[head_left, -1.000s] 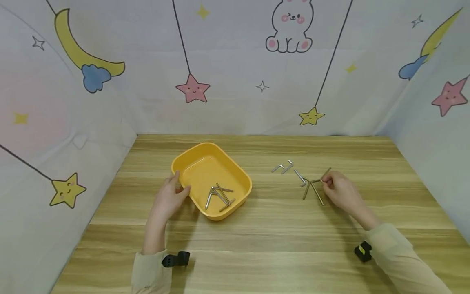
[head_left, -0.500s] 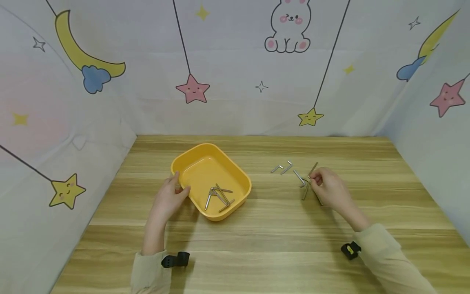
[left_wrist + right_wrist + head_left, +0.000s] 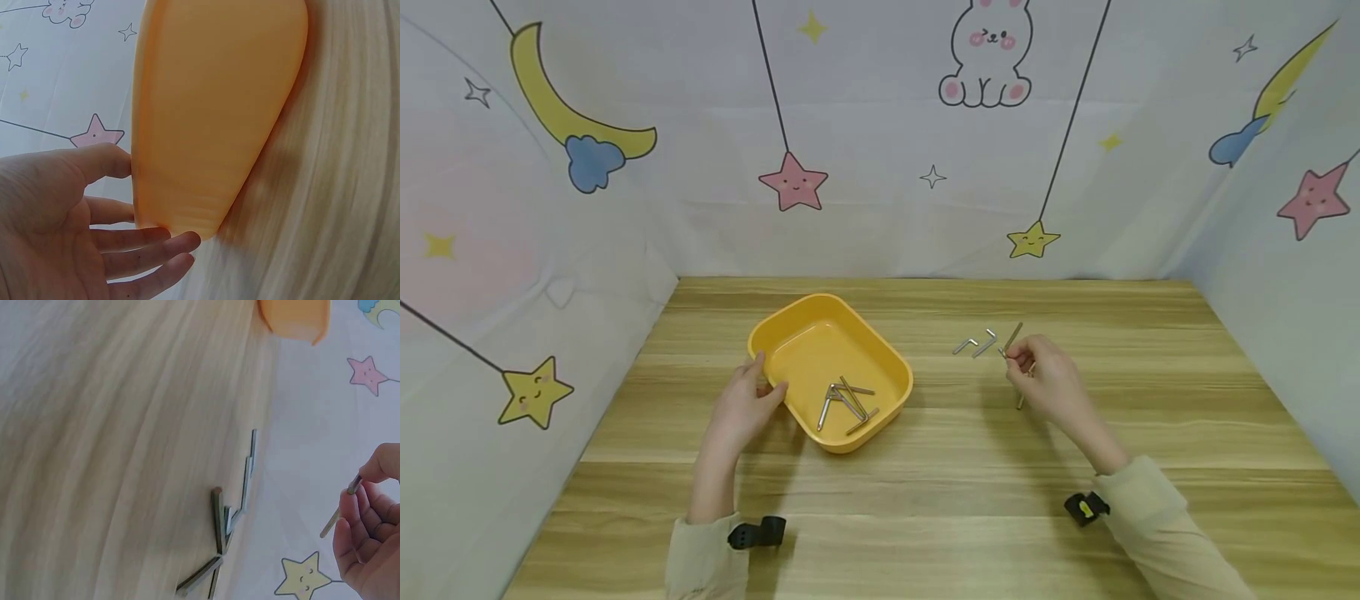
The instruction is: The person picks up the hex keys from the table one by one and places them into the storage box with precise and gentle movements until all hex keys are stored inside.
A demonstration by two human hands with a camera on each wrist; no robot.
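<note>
Pinching a slim, bent, brass-toned metal rod [image 3: 1013,336], the right hand [image 3: 1047,375] has thumb and fingertips together, one leg projecting beyond them, above the wood-grain tabletop [image 3: 910,517]; the left hand [image 3: 743,408], fingers loosely extended, touches the smooth, round-cornered yellow tray [image 3: 816,354].

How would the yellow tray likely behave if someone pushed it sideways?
The yellow tray looks like thin-walled plastic, so it is probably stiff yet light for its size. Being low and broad, it would likely slide rather than tip. The bent metal rods lying loose inside might shift.
</note>
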